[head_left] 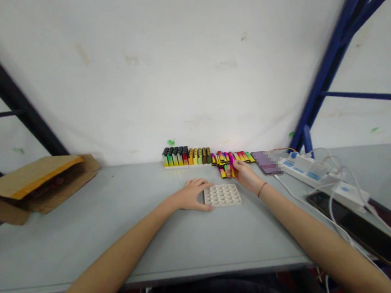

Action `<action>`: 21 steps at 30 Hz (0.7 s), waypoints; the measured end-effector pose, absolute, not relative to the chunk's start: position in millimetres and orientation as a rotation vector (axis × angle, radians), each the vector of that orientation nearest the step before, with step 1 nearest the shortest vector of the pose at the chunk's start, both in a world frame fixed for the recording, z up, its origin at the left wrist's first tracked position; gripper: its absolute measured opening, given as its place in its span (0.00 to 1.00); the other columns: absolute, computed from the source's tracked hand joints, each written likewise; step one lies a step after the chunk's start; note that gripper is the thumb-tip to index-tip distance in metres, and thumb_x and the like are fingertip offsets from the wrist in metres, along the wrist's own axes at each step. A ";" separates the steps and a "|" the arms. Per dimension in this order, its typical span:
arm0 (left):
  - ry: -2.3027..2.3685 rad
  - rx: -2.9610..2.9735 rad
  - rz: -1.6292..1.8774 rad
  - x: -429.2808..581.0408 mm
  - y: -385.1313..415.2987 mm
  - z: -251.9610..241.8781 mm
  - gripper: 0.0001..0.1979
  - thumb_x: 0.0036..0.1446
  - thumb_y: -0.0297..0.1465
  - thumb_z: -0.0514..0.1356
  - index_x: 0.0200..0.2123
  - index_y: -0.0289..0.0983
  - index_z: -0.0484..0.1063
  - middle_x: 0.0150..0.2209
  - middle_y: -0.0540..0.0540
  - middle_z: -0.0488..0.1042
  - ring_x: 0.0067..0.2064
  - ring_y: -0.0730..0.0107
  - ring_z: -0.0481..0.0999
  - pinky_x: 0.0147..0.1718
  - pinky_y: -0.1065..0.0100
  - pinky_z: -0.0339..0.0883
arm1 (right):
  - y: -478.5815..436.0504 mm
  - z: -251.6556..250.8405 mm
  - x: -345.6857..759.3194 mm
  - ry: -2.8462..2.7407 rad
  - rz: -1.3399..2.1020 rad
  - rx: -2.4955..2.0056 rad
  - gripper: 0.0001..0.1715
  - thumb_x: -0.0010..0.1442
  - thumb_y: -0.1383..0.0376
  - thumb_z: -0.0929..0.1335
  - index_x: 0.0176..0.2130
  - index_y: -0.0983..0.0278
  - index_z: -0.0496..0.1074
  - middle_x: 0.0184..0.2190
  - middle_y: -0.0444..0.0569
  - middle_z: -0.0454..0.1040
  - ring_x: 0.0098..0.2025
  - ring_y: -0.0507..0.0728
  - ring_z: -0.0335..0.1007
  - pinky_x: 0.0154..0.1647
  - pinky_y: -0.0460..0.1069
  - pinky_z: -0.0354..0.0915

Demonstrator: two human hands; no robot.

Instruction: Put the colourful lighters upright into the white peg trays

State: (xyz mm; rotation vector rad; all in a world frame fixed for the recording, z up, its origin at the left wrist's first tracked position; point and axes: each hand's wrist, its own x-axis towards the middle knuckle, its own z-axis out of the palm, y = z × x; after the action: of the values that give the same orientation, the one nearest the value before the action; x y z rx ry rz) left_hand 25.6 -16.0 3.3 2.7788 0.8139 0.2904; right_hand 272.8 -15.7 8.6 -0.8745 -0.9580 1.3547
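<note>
I am resting my left hand [193, 193] flat and loose against the left edge of the white dimpled tray [222, 195], gripping nothing. My right hand [247, 175] is pinching a pink lighter [232, 164] at the near side of the loose pile of coloured lighters [232, 158], just behind the tray on the grey table [87, 227].

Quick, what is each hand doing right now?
Left hand: open, resting against the white tray.
Right hand: closed on a pink lighter.

Flat white tray [222, 195], colourful lighters [229, 164] behind.
</note>
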 end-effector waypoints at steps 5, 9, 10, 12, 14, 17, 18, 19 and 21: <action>0.806 2.776 0.347 27.5 -16.6 -0.9 0.41 0.48 0.50 0.66 0.62 0.42 0.60 0.55 0.40 0.65 0.57 0.49 0.63 0.58 0.54 0.51 | -15.6 10.4 273.7 -1.038 1.272 -0.916 0.18 0.56 0.50 0.68 0.32 0.59 0.61 0.18 0.37 0.59 0.18 0.49 0.54 0.20 0.46 0.57; 0.812 2.772 0.353 27.1 -16.5 -1.2 0.41 0.48 0.51 0.66 0.62 0.42 0.60 0.55 0.40 0.66 0.57 0.49 0.64 0.58 0.53 0.50 | -17.2 11.5 270.8 -1.213 1.015 -0.962 0.20 0.55 0.49 0.69 0.29 0.60 0.61 0.20 0.40 0.64 0.22 0.51 0.61 0.23 0.46 0.60; 0.816 2.771 0.350 27.2 -16.5 -1.3 0.41 0.48 0.51 0.66 0.62 0.42 0.60 0.55 0.40 0.66 0.57 0.49 0.64 0.58 0.53 0.50 | -17.8 12.2 269.5 -1.217 1.005 -0.950 0.21 0.55 0.48 0.69 0.29 0.59 0.60 0.19 0.39 0.63 0.21 0.50 0.60 0.22 0.46 0.60; 0.820 2.770 0.350 27.5 -16.5 -1.7 0.41 0.48 0.51 0.66 0.62 0.42 0.60 0.55 0.40 0.65 0.57 0.49 0.64 0.58 0.53 0.50 | -19.3 14.6 267.5 -1.181 1.036 -0.946 0.24 0.55 0.45 0.67 0.28 0.59 0.57 0.16 0.36 0.57 0.16 0.48 0.53 0.17 0.45 0.56; 0.822 2.776 0.353 27.5 -16.4 -2.0 0.40 0.48 0.51 0.65 0.62 0.43 0.60 0.55 0.40 0.65 0.57 0.49 0.64 0.58 0.53 0.50 | -20.5 17.5 267.1 -1.111 1.119 -0.987 0.28 0.57 0.40 0.63 0.25 0.59 0.56 0.14 0.35 0.51 0.13 0.47 0.46 0.13 0.44 0.49; 0.822 2.781 0.354 27.5 -16.2 -2.4 0.41 0.48 0.51 0.65 0.62 0.43 0.60 0.55 0.40 0.65 0.57 0.49 0.64 0.58 0.53 0.51 | -21.9 20.8 268.9 -1.016 1.236 -1.037 0.34 0.58 0.36 0.54 0.20 0.60 0.53 0.10 0.36 0.48 0.11 0.48 0.46 0.13 0.45 0.49; 0.822 2.781 0.354 27.5 -16.1 -2.5 0.41 0.48 0.51 0.65 0.62 0.43 0.60 0.55 0.40 0.65 0.57 0.49 0.64 0.58 0.53 0.50 | -22.3 21.4 269.6 -0.995 1.254 -1.042 0.36 0.58 0.35 0.52 0.19 0.60 0.53 0.10 0.37 0.48 0.11 0.48 0.48 0.13 0.45 0.51; 0.824 2.780 0.353 27.5 -16.0 -2.5 0.41 0.48 0.51 0.65 0.62 0.42 0.60 0.55 0.40 0.65 0.57 0.49 0.64 0.58 0.53 0.50 | -22.7 21.8 270.1 -0.979 1.257 -1.049 0.36 0.59 0.35 0.51 0.19 0.60 0.52 0.09 0.38 0.49 0.11 0.49 0.50 0.14 0.45 0.52; 0.830 2.781 0.345 27.7 -15.9 -2.5 0.41 0.48 0.51 0.65 0.62 0.42 0.60 0.55 0.40 0.65 0.57 0.49 0.64 0.58 0.53 0.51 | -23.6 22.6 270.3 -0.957 1.263 -1.086 0.37 0.59 0.35 0.51 0.18 0.60 0.52 0.08 0.39 0.50 0.11 0.50 0.52 0.13 0.45 0.52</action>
State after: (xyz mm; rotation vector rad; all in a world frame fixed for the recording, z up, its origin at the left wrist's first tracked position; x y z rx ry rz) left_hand 27.7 -15.9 -2.5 2.7808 0.8295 0.3454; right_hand 270.3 -23.6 22.6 -1.0860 -0.9568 1.2628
